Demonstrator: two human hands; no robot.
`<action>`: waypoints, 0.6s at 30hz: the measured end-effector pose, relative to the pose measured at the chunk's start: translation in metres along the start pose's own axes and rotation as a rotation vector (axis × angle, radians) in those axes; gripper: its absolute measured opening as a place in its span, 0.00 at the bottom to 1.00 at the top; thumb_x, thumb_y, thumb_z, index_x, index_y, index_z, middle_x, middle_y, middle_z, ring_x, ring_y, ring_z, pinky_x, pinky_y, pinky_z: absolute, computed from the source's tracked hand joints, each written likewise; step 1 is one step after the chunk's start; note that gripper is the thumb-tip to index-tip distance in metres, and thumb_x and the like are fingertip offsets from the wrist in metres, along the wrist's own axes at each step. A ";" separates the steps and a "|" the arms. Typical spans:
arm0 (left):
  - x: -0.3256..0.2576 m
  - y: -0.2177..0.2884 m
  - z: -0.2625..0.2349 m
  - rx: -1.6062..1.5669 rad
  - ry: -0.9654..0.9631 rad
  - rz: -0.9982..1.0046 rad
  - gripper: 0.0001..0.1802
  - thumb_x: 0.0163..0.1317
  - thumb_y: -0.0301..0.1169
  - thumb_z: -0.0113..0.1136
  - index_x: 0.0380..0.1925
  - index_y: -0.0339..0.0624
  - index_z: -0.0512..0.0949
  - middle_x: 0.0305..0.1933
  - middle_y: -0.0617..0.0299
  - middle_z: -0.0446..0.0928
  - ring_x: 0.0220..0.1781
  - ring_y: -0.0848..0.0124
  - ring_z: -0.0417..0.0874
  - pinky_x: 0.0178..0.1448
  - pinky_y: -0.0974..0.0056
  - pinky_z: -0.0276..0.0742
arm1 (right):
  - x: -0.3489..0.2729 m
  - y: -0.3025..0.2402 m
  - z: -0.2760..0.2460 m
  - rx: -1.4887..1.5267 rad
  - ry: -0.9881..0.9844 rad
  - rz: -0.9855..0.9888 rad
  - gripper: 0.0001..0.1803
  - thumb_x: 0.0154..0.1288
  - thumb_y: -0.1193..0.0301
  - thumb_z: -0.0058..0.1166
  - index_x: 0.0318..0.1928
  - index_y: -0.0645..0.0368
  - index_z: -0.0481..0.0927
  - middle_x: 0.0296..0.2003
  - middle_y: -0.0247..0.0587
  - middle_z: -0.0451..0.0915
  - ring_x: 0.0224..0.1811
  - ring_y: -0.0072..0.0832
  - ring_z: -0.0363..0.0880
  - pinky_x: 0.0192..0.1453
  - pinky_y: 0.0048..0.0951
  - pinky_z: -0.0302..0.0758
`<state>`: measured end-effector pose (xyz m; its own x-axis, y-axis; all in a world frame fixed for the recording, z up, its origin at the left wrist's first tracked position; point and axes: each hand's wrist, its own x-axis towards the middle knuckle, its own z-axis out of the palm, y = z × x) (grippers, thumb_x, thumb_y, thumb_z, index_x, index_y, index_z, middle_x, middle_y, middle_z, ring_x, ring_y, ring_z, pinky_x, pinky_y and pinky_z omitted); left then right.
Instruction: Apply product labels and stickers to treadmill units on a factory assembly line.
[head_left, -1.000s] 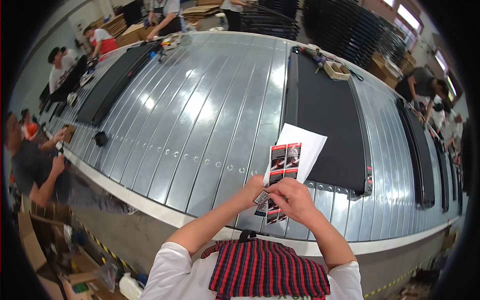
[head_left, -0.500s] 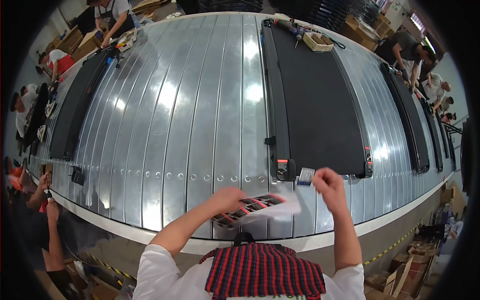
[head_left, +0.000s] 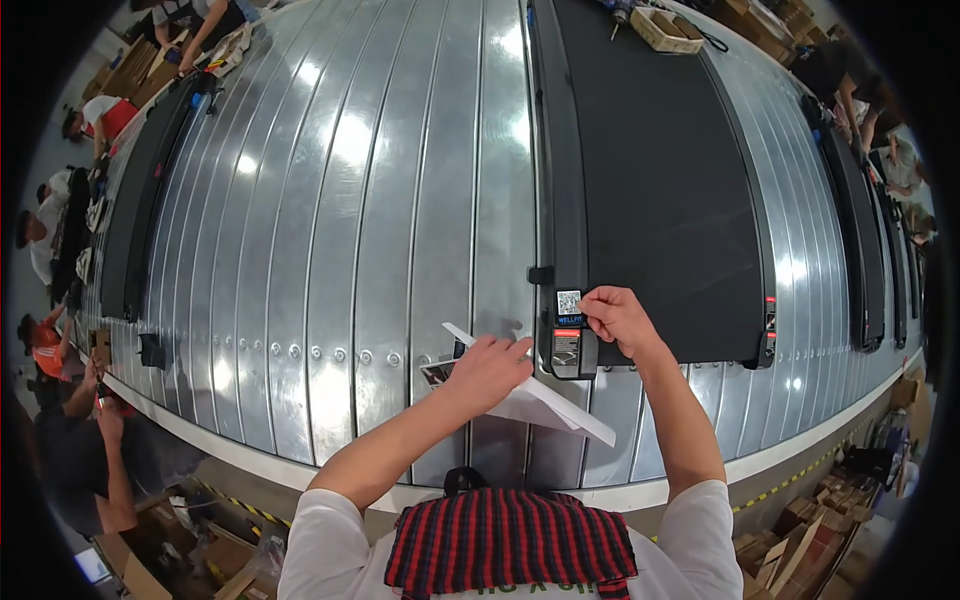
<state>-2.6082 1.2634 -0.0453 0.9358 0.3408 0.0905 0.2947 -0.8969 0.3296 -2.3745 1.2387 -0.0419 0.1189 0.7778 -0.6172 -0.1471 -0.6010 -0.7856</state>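
A long black treadmill (head_left: 660, 180) lies on the metal slats, its near left corner close to my hands. My right hand (head_left: 622, 322) pinches the edge of a small label with a square code (head_left: 568, 303), which lies against the left rail just above a red-and-white warning label (head_left: 566, 347). Beside that corner, my left hand (head_left: 487, 375) is closed on some sticker sheets (head_left: 550, 408). Their white undersides show, with dark printed parts peeking out at the left. The left fingertips are close to the rail's end; whether they touch it I cannot tell.
A slatted metal table (head_left: 390, 250) spreads under everything. At the treadmill's far end are a power tool (head_left: 618, 14) and a small box (head_left: 665, 30). Other black treadmills (head_left: 150, 200) lie to both sides, with people working around them. Cardboard boxes (head_left: 810, 530) stand at the lower right.
My right hand has brought the code label from the treadmill's near edge onto the left rail. The left hand has moved right and up with the sheets, which now show their white side.
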 end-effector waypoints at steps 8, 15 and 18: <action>0.012 0.004 0.000 -0.014 -0.028 0.014 0.04 0.43 0.28 0.50 0.22 0.43 0.73 0.48 0.56 0.69 0.38 0.67 0.74 0.41 0.65 0.66 | -0.005 0.001 0.005 -0.011 0.040 -0.003 0.06 0.54 0.72 0.53 0.25 0.62 0.74 0.12 0.29 0.68 0.10 0.13 0.60 0.12 0.15 0.54; 0.010 0.003 -0.007 -0.038 -0.022 0.006 0.05 0.43 0.28 0.51 0.23 0.43 0.73 0.45 0.56 0.69 0.36 0.66 0.74 0.41 0.65 0.66 | -0.006 0.003 0.009 -0.034 0.118 -0.018 0.06 0.53 0.72 0.53 0.24 0.61 0.74 0.11 0.29 0.67 0.09 0.13 0.60 0.12 0.15 0.54; 0.008 0.003 -0.009 -0.044 -0.041 0.004 0.05 0.43 0.28 0.51 0.23 0.44 0.73 0.46 0.56 0.69 0.36 0.67 0.74 0.41 0.65 0.66 | -0.007 0.001 0.011 -0.034 0.124 -0.016 0.06 0.53 0.73 0.53 0.23 0.62 0.75 0.12 0.30 0.68 0.11 0.14 0.60 0.13 0.17 0.55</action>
<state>-2.6015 1.2664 -0.0350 0.9442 0.3251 0.0538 0.2835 -0.8847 0.3701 -2.3863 1.2350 -0.0378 0.2419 0.7601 -0.6032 -0.1111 -0.5959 -0.7954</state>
